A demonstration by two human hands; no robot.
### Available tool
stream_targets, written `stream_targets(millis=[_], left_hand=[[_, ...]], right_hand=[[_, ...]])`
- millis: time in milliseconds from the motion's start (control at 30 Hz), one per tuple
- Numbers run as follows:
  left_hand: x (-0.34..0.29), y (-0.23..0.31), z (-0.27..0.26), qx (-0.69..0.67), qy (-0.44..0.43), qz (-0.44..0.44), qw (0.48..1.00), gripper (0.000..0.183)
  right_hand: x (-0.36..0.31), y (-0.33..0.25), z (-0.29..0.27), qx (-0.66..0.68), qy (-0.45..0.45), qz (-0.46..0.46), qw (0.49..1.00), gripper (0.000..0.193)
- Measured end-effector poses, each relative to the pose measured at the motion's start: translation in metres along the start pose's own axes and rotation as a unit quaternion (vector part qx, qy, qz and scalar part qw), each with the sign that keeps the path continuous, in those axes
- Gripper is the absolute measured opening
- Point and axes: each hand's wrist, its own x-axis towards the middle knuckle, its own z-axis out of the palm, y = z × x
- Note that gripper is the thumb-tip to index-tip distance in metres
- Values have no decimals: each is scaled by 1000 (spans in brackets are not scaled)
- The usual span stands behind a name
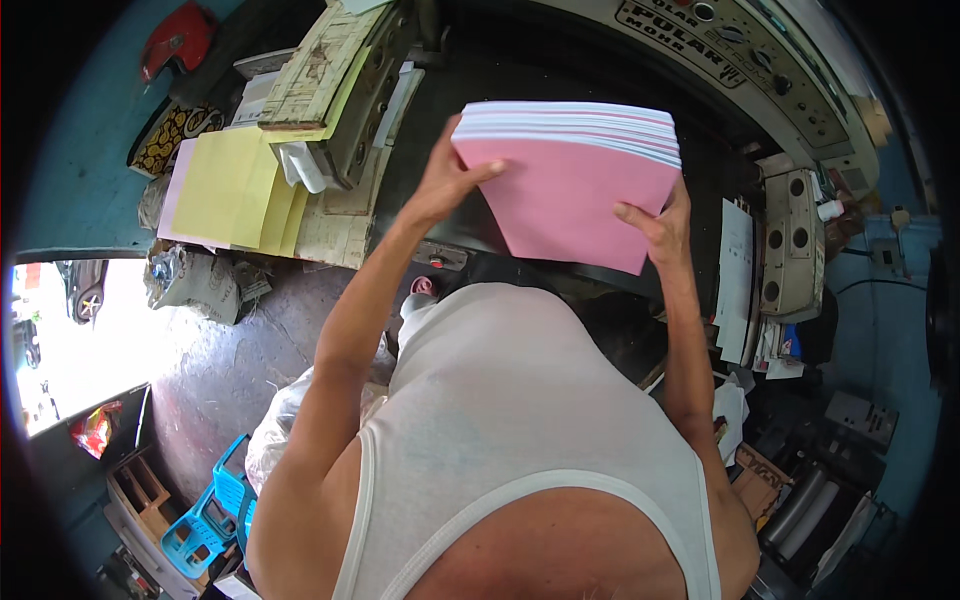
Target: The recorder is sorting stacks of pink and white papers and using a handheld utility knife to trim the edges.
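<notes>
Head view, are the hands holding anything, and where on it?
A stack of pink and white paper, held by its left edge in the left hand and its right edge in the right hand.

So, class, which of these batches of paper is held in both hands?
The pink-faced paper stack, gripped at its sides by the left hand and right hand; the yellow sheets and white sheets lie untouched to either side.

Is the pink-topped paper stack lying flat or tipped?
Tipped: the paper stack shows its layered far edge above its pink face, gripped by left hand and right hand.
</notes>
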Motion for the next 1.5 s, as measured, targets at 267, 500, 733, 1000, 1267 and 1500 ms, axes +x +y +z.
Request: stream_targets(millis=[267, 500, 733, 1000, 1267, 1500], left_hand=[[1, 10, 40, 114, -43, 81, 989, 71], [-14, 2, 21, 128, -57, 94, 986, 106], [-13, 10, 25, 118, -58, -8, 991, 67], [-27, 25, 36, 167, -73, -40, 982, 66], [-1, 128, 105, 588, -196, 222, 753, 103], [41, 132, 139, 725, -338, -47, 598, 77]], right_hand=[[-36, 82, 5, 176, 76, 67, 979, 48], [-46, 85, 21, -5, 53, -72, 996, 77], [-36, 86, 21, -8, 23, -4, 1000, 74], [-49, 99, 14, 21, 11, 7, 1000, 79], [-59, 146, 16, 24, 14, -1, 1000, 71], [-56, 102, -14, -67, 34, 25, 997, 67]])
